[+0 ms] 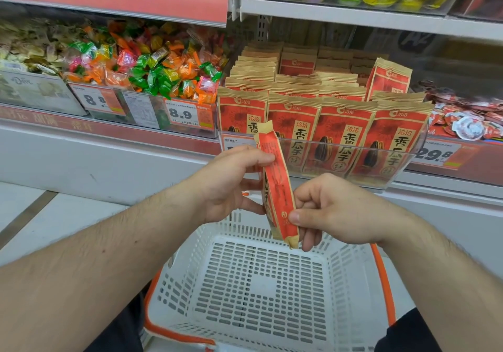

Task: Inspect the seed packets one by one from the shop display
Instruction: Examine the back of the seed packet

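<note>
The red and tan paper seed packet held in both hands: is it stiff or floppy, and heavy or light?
The red and tan paper seed packet seems fairly stiff: it stays straight, pinched only near its ends by the left hand and right hand. Probably light, since fingertips alone carry it. The crimped paper likely grips well.

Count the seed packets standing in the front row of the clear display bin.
4, side by side behind the clear display bin front: far left, centre-left, centre-right, far right. More rows stand behind.
</note>
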